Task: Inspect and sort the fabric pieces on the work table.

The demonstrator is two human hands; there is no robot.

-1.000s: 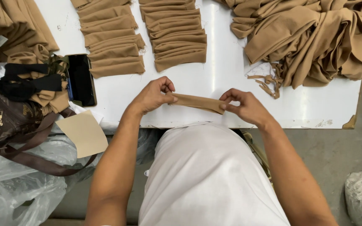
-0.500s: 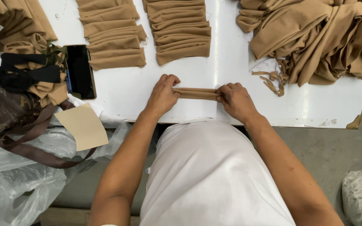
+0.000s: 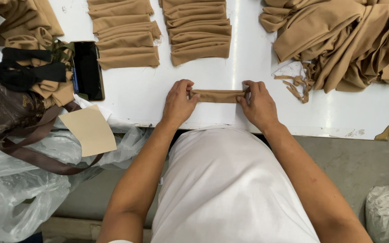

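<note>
A narrow folded strip of tan fabric (image 3: 217, 96) lies flat on the white table (image 3: 131, 96), held at both ends. My left hand (image 3: 178, 104) pinches its left end, and my right hand (image 3: 258, 104) pinches its right end. Beyond it lie two rows of folded tan strips, one at the left (image 3: 123, 32) and one in the middle (image 3: 198, 30). A loose heap of tan cloth (image 3: 347, 40) covers the far right of the table, with frayed offcuts (image 3: 295, 83) at its near edge.
A black phone (image 3: 87, 69) lies at the table's left edge beside black straps (image 3: 21, 72) and more tan cloth. A brown bag (image 3: 5, 112), a tan card (image 3: 89, 129) and clear plastic bags (image 3: 19, 189) sit lower left. A grey sack (image 3: 388, 213) stands lower right.
My hands have carried the strip from near my body out onto the table and laid it flat, stretched straight between them.
</note>
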